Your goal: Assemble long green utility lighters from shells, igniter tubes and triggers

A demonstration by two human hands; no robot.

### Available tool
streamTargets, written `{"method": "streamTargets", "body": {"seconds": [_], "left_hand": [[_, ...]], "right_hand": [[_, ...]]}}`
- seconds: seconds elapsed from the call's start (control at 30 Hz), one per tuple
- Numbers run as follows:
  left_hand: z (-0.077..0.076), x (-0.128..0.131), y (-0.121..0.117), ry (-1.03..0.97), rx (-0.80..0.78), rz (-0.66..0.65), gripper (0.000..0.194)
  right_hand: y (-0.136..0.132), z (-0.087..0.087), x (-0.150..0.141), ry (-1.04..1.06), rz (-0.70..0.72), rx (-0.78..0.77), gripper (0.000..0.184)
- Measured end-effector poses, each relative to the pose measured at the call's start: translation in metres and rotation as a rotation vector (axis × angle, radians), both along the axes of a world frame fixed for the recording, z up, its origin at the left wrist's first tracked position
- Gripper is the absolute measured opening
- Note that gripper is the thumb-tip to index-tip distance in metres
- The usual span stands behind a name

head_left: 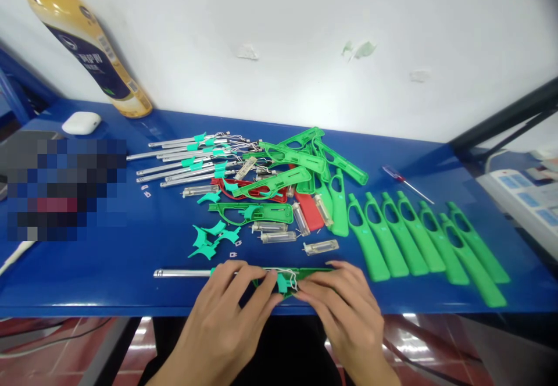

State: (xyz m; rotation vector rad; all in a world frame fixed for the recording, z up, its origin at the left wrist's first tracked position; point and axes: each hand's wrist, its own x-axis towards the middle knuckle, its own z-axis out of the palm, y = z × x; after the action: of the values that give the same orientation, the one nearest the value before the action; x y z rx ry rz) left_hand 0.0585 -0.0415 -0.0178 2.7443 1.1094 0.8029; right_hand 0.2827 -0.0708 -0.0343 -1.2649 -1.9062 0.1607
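Near the front edge of the blue table [108, 258] lies a green plastic shell [305, 272] with a metal tube [183, 272] sticking out to the left. My left hand [226, 316] and my right hand [349, 310] both rest on this shell. Their fingertips pinch at a small teal trigger piece [282, 283] and thin white wires in its middle. Both hands are closed on the assembly.
A row of several green handle halves [427, 240] lies at the right. A heap of green and red shells [296, 171], metal tubes with teal tips [183, 162], loose teal triggers [213, 238] and clear cartridges sits mid-table. A screwdriver [405, 183], a bottle [87, 43] and a white case [81, 122] stand behind.
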Motion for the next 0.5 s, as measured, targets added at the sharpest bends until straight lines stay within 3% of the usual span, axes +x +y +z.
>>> {"method": "streamTargets", "body": {"seconds": [0.3, 0.5], "left_hand": [[-0.005, -0.001, -0.004, 0.028, 0.06, 0.041, 0.025], [-0.011, -0.003, -0.007, -0.008, 0.079, 0.043, 0.019]], "right_hand": [[-0.003, -0.002, -0.013, -0.017, -0.082, 0.04, 0.02], [-0.004, -0.002, -0.01, -0.007, -0.034, 0.018, 0.018]]}}
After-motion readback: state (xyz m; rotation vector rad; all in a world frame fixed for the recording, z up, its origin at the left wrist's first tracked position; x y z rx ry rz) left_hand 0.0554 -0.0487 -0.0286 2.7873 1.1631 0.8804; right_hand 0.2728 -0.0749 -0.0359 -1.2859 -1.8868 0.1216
